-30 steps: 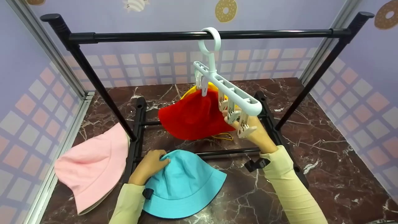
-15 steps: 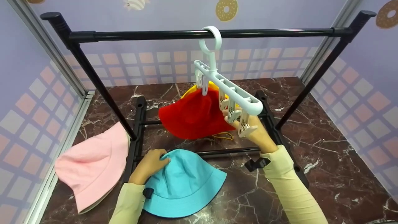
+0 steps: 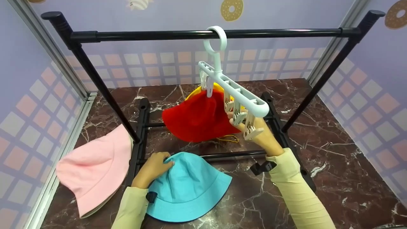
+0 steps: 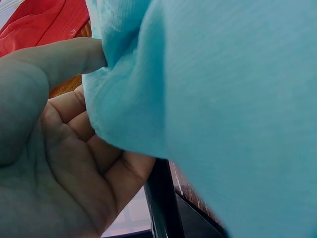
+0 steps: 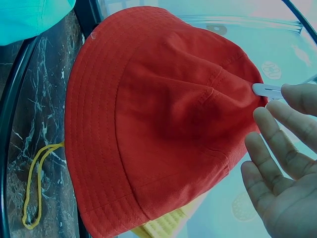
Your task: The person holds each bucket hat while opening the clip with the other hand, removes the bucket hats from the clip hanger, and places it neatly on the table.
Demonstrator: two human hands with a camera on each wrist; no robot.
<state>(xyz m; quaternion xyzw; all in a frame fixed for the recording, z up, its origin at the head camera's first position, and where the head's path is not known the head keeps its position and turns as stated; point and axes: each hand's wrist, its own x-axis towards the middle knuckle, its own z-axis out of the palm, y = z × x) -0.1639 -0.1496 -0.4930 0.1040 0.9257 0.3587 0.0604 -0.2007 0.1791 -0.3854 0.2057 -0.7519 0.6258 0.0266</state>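
In the head view we note a pink hat [image 3: 95,170] at nine o'clock of the left hand [image 3: 154,170], which pinches a turquoise hat [image 3: 190,194] extending toward four o'clock. We find a red hat [image 3: 197,119], its crown at a white clip [image 5: 264,90], at ten o'clock of the right hand [image 3: 264,137], whose thumb is beside the clip; whether it pinches we cannot tell.

L arm [image 3: 130,206]: in from btm edge, angled up & to R, sleeved approx. to wrist
L hand [image 3: 155,167]: back up in head view; thumb opp. fingers, pinch grip
R arm [image 3: 299,190]: in from lower R, angled up-L, reaching further fwd than L
R hand [image 3: 265,137]: partly hidden in head view; fingers slightly bent; thumb nr index, pinch or not unclear
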